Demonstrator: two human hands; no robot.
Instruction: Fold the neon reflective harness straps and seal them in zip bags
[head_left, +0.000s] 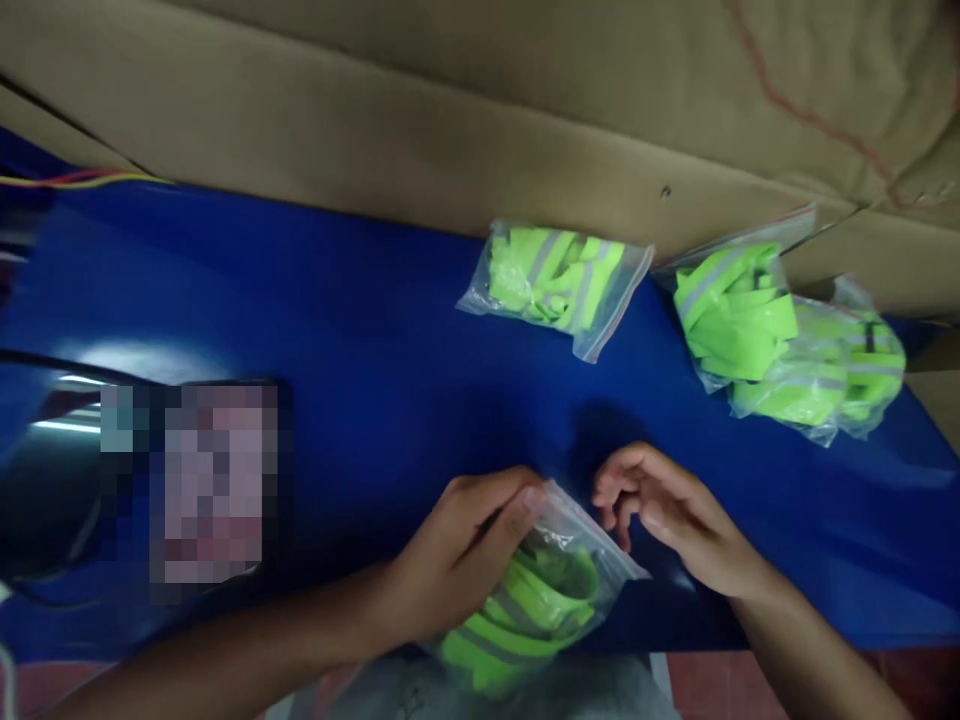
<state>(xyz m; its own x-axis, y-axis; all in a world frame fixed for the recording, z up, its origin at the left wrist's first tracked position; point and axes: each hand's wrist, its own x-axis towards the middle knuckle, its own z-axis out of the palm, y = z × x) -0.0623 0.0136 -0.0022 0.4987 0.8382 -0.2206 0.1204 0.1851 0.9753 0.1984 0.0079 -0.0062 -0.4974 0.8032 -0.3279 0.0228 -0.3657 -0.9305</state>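
Observation:
My left hand pinches the top corner of a clear zip bag near the table's front edge. Inside that bag lies a folded neon-yellow strap with grey reflective stripes. Just right of the bag's zip edge, my right hand hovers with its fingers curled but apart, holding nothing. A small gap separates its fingertips from the bag.
On the blue table, a similar filled bag lies at the back, and several more are heaped at the right. Cardboard walls the far side. A blurred-out device and a dark glossy object sit left.

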